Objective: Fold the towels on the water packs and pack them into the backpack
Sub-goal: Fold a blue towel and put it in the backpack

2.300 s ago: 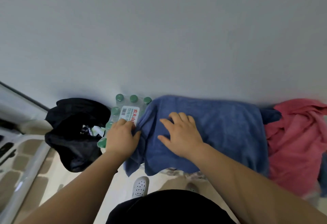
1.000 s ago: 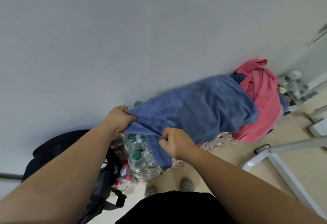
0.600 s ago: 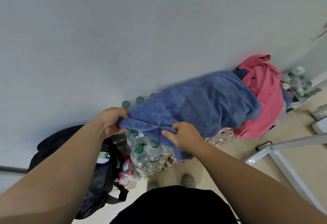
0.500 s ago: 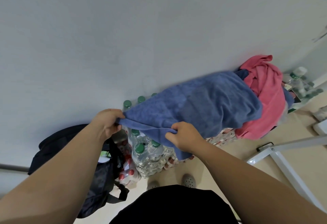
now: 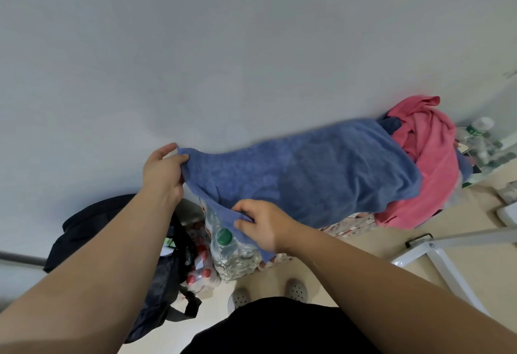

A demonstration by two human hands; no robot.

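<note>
The blue towel (image 5: 307, 174), draped along the water packs (image 5: 232, 250) against the wall, has its left end lifted off the bottles. A couple of seconds ago both hands lay flat on the cloth. Now the left hand (image 5: 162, 174) pinches the far corner, its fingers (image 5: 180, 159) curled round the hem and raised against the wall. The right hand (image 5: 263, 225) grips the near corner, thumb and fingers closed on a fold of fabric. In the last half second the left hand has risen further, drawing the edge taut between the two hands and baring a green-capped bottle beneath. The rest of the towel still lies on the packs, its right end touching the crumpled pink towel (image 5: 430, 163) heaped at the far right. The lift suggests the fold is only beginning, and the raised end looks ready to be carried rightward over the body of the towel. Neither towel is packed yet. The black backpack (image 5: 156, 269) sits on the floor just left of the packs, and whether its mouth is open cannot be told. A white metal frame (image 5: 436, 253) stands on the floor at right.
</note>
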